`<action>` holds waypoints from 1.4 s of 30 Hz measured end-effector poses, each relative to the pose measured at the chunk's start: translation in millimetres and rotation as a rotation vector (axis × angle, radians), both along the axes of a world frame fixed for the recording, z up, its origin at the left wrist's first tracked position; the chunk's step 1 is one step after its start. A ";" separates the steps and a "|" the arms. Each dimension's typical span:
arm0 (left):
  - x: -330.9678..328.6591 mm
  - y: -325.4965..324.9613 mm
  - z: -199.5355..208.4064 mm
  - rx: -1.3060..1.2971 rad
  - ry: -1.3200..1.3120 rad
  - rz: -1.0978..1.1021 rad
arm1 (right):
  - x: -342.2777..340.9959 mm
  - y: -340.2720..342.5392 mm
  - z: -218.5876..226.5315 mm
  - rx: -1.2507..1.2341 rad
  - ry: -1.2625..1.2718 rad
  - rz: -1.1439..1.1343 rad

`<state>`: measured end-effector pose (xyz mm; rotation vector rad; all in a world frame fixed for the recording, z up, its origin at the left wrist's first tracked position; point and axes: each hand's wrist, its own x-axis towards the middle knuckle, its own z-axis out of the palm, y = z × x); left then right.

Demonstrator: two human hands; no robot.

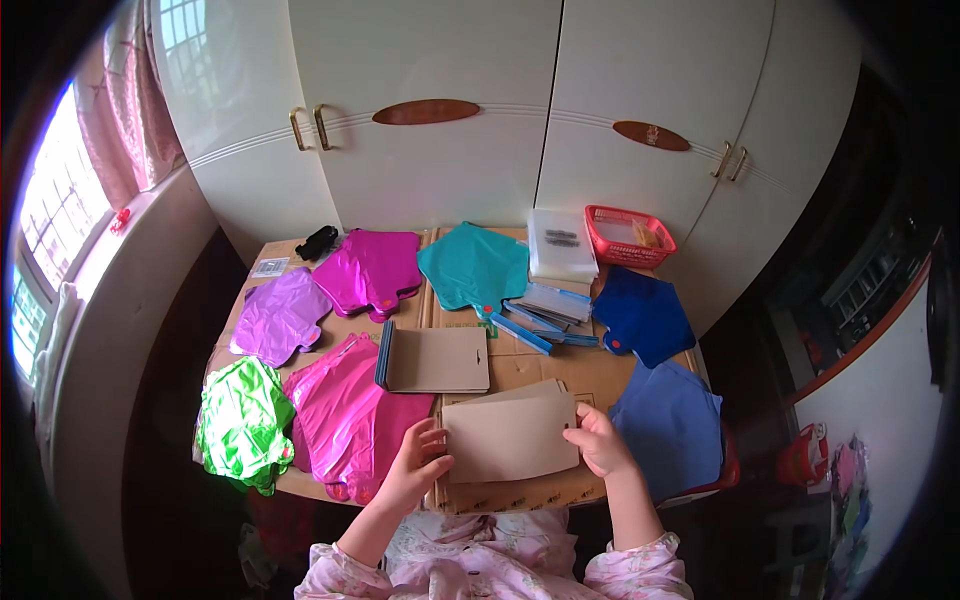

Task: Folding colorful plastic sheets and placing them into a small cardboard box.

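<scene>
Between my two hands is a small stack of plain brown cardboard cards (510, 437), held by the short sides above the table's front edge. My left hand (416, 464) closes on the left side, thumb on top. On the right side, my right hand (602, 443) pinches the cards near a dark slot. The cards are slightly fanned at the far edge. Just beyond them lies a neat stack of brown cards with blue edges (437, 360). A pile of blue-edged packets (548, 312) sits behind, to the right.
Cardboard (395, 322) covers the table. Flattened foil balloons surround the hands: pink (350, 415), green (243, 418), lilac (280, 318), magenta (368, 270), teal (474, 266), dark blue (645, 315) and light blue (668, 425). Clear bags (560, 246) and a red basket (630, 237) stand at the back.
</scene>
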<state>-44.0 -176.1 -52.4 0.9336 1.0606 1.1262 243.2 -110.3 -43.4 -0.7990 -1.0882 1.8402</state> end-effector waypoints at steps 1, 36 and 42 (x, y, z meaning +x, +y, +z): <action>0.2 -0.4 1.5 0.026 -0.033 -0.001 | -5.8 -6.2 9.7 -0.008 0.071 -0.058; -6.6 6.6 24.7 0.207 -0.062 0.038 | -59.6 -92.7 5.7 0.777 -0.579 -0.289; -9.9 1.5 40.4 0.394 0.169 0.106 | -47.5 -82.8 9.5 0.402 -0.174 -0.060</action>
